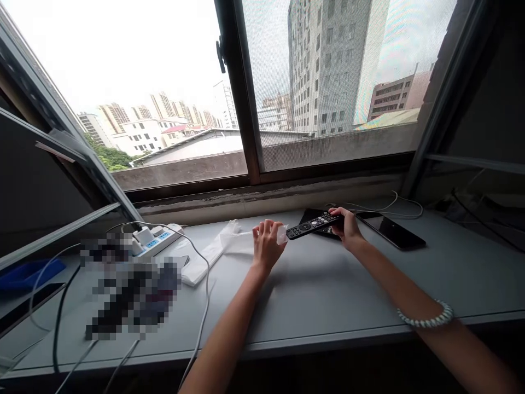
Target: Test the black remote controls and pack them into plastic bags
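My right hand (348, 229) grips a black remote control (312, 224) by its far right end, holding it tilted above the table. The remote's left end meets the mouth of a thin white plastic sleeve (241, 242). Closed around that sleeve is my left hand (268, 241), its fingers bent over the top. Under and behind the held remote, other dark remotes (310, 214) lie on the table, partly hidden. More white sleeves (207, 258) lie stacked to the left of my left hand.
A black phone (391, 230) lies right of my right hand. At left stand a white power strip (159, 241) with plugs, and blurred-out items (135, 295). A white cable (207, 295) runs over the table's front edge. The window (250, 109) rises behind.
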